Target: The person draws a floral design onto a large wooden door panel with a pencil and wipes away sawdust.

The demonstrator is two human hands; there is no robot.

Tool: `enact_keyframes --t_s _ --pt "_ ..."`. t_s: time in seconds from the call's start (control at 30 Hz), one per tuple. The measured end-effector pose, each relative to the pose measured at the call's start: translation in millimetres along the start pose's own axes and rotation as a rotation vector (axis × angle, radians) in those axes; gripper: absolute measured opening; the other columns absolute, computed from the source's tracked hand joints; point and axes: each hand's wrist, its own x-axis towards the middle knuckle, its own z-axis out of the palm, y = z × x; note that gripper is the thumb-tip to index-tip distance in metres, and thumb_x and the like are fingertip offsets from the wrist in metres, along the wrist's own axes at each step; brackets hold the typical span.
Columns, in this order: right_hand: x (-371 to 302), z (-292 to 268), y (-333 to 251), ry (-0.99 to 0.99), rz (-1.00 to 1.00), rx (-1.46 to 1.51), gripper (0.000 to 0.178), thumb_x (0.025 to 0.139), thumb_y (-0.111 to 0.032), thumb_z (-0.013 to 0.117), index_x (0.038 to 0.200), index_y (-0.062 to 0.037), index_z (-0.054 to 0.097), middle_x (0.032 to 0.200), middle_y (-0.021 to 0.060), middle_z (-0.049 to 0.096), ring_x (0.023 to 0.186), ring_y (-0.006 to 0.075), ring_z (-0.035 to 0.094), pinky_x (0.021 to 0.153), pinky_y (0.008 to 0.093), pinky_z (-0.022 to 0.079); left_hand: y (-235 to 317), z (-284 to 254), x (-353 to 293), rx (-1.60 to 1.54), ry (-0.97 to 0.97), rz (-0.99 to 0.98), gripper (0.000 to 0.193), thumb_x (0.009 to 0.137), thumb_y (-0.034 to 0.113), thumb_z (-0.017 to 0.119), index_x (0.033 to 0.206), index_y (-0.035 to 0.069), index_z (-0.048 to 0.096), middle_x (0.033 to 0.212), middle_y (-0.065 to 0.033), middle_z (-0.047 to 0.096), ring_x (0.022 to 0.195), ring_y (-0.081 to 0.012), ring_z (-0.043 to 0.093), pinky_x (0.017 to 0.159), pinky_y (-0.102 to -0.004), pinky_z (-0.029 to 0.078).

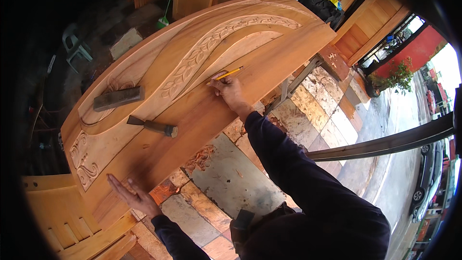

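A yellow pencil slants over a long, brown, leaf-carved wooden panel lying flat

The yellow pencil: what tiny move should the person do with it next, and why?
Perhaps make a short, light stroke with the pencil on the wooden panel. The right hand holds it low over the wood, near the carved leaves; the left hand is by the panel's near edge, and the chisel lies unheld.
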Motion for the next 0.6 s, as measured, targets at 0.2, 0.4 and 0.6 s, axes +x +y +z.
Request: enact_keyframes --t_s 0.2,0.4,0.6 --pt "-5.4 3.7 -1.6 0.022 -0.002 0.064 0.008 0.098 -0.007 0.070 0.103 -0.0022 0.066 0.088 0.0080 0.073 0.062 0.0096 0.054 0.058 0.0243 0.043 -37.5 82.9 47.9 0.053 -0.160 -0.105 0.062 0.111 0.041 0.048 0.163 0.011 0.035 0.167 -0.0220 0.033 0.157 -0.0408 0.024 0.127 -0.0499 0.020" --pt "-7.8 0.6 -0.4 0.051 -0.018 0.064 0.008 0.099 -0.002 0.069 0.104 -0.0003 0.065 0.088 0.0084 0.070 0.061 0.0109 0.054 0.057 0.0251 0.045 -51.2 89.4 49.5 0.206 -0.283 -0.079 0.069 0.109 0.055 0.041 0.163 0.013 0.036 0.166 -0.0234 0.034 0.155 -0.0435 0.026 0.127 -0.0534 0.017" --pt "-12.2 1.6 -2.3 0.105 -0.017 0.040 0.007 0.099 -0.001 0.068 0.104 -0.0014 0.064 0.089 0.0098 0.072 0.060 0.0116 0.055 0.057 0.0253 0.046 -46.1 89.4 48.3 0.208 -0.300 -0.115 0.073 0.108 0.058 0.039 0.165 0.013 0.031 0.168 -0.0219 0.030 0.157 -0.0419 0.022 0.128 -0.0530 0.013"
